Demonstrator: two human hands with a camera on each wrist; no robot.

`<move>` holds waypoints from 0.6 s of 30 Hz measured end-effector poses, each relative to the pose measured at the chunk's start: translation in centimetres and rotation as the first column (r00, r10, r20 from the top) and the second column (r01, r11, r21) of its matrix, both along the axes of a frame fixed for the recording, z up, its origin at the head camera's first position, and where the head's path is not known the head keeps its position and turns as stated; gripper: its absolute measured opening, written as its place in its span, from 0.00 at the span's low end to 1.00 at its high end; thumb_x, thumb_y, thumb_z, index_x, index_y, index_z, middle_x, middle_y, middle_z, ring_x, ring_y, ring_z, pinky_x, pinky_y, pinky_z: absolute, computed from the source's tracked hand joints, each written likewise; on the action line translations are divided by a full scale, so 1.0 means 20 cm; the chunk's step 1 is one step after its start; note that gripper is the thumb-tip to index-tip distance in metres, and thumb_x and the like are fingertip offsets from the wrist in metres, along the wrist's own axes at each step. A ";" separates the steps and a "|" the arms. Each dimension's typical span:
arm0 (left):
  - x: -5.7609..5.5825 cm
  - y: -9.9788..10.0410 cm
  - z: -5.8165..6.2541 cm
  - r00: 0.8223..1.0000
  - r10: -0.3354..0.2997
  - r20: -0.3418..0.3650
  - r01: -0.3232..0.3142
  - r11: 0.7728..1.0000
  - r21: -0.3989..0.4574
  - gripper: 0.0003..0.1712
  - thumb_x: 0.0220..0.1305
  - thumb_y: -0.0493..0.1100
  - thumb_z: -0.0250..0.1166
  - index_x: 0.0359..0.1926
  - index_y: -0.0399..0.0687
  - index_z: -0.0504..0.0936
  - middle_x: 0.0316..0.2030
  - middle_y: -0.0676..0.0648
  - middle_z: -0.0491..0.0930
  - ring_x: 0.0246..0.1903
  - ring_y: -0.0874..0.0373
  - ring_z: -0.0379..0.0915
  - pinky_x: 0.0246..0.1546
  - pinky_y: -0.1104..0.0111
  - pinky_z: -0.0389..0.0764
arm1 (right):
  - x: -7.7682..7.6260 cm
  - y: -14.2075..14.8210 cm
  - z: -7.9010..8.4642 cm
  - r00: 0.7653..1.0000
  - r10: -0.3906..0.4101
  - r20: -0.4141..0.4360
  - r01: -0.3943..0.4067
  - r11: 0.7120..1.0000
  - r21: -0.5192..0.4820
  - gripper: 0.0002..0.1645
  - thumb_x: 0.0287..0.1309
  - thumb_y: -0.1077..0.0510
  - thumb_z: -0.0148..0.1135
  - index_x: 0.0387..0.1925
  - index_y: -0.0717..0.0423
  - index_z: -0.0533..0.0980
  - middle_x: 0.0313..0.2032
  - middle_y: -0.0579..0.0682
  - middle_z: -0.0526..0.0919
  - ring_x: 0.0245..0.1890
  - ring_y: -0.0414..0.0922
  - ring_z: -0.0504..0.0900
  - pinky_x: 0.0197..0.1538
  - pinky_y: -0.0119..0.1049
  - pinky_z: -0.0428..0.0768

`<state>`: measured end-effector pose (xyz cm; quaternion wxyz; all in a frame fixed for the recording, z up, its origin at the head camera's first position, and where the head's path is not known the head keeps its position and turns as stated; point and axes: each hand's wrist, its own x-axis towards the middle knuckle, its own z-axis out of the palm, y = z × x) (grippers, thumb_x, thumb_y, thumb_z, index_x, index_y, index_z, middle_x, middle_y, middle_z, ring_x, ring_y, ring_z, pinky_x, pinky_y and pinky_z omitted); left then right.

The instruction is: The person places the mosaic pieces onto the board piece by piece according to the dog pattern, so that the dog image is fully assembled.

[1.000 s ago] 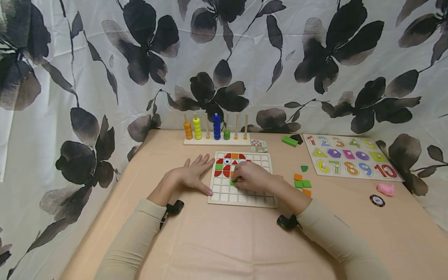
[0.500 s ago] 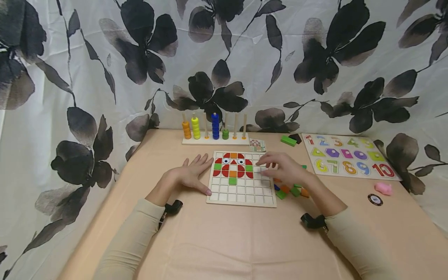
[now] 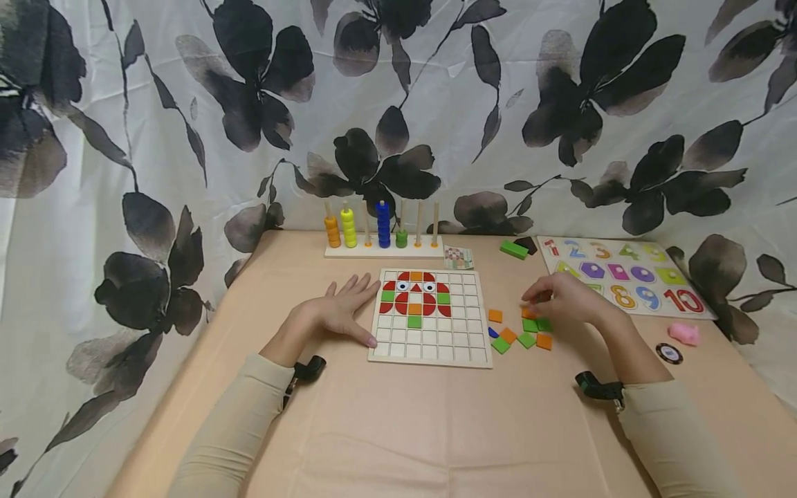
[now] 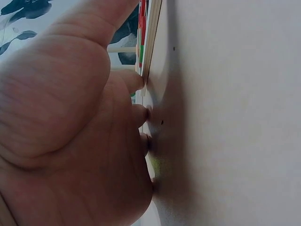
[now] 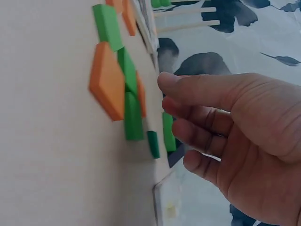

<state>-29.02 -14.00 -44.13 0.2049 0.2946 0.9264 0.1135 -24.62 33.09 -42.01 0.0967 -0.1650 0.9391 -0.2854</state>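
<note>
A white gridded board (image 3: 461,346) carries red, orange and green tiles with two eye tiles in its upper left part. A green tile (image 3: 414,321) sits lowest in that pattern. My left hand (image 3: 333,311) lies with fingers spread along the board's left side, its thumb touching the edge. Over the loose tiles at the right hovers my right hand (image 3: 569,297), fingers loosely bent. In the right wrist view nothing shows between its fingertips. Below and beside it are green tiles (image 3: 526,339), orange tiles (image 3: 544,342) and a partly visible blue piece (image 3: 493,333).
Behind the board stand a peg stacker (image 3: 385,252) with colored rings and a small picture card (image 3: 459,258). A number puzzle (image 3: 647,304) lies far right, near a pink pig figure (image 3: 684,335) and a round black-and-white chip (image 3: 669,353). A green block (image 3: 513,250) lies behind.
My right hand has let go of the green tile on the board and moved right, over the loose tiles. My left hand has stayed at the board's edge.
</note>
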 end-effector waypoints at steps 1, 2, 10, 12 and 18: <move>0.00 0.00 0.00 1.000 -0.001 -0.002 0.001 1.000 -0.001 0.74 0.36 0.81 0.65 0.77 0.59 0.38 0.76 0.47 0.29 0.74 0.46 0.20 0.66 0.38 0.29 | 0.00 0.00 -0.01 1.000 0.003 0.000 -0.003 1.000 0.008 0.13 0.53 0.60 0.70 0.43 0.53 0.84 0.39 0.47 0.84 0.37 0.46 0.76 0.41 0.35 0.78; 0.00 0.00 0.00 1.000 0.000 -0.001 0.000 1.000 -0.001 0.74 0.36 0.81 0.65 0.77 0.60 0.38 0.76 0.47 0.29 0.74 0.46 0.20 0.66 0.38 0.29 | -0.01 0.00 -0.02 1.000 0.011 -0.006 -0.011 1.000 0.020 0.12 0.54 0.60 0.70 0.43 0.53 0.85 0.39 0.47 0.84 0.37 0.46 0.76 0.41 0.35 0.78; -0.01 0.01 -0.01 1.000 -0.009 -0.013 0.009 1.000 -0.005 0.74 0.35 0.82 0.65 0.77 0.59 0.37 0.76 0.46 0.29 0.74 0.46 0.20 0.66 0.38 0.29 | -0.02 -0.01 -0.06 0.999 0.037 0.009 -0.037 0.998 0.052 0.09 0.54 0.62 0.69 0.39 0.51 0.83 0.34 0.45 0.83 0.35 0.46 0.75 0.43 0.36 0.77; -0.01 0.01 -0.01 1.000 -0.011 -0.018 0.011 1.000 -0.004 0.75 0.35 0.82 0.64 0.77 0.59 0.37 0.76 0.46 0.29 0.74 0.46 0.20 0.66 0.38 0.29 | -0.02 -0.01 -0.06 0.999 0.038 0.020 -0.039 0.998 0.042 0.08 0.53 0.62 0.70 0.37 0.51 0.82 0.32 0.45 0.82 0.34 0.46 0.75 0.42 0.36 0.77; -0.01 0.00 -0.02 1.000 -0.002 -0.008 0.002 1.000 -0.010 0.75 0.35 0.82 0.64 0.77 0.60 0.37 0.76 0.47 0.28 0.73 0.46 0.19 0.66 0.38 0.28 | -0.02 -0.03 -0.03 1.000 0.010 0.015 -0.009 0.998 -0.061 0.06 0.53 0.60 0.71 0.35 0.50 0.83 0.30 0.46 0.84 0.32 0.47 0.77 0.38 0.35 0.79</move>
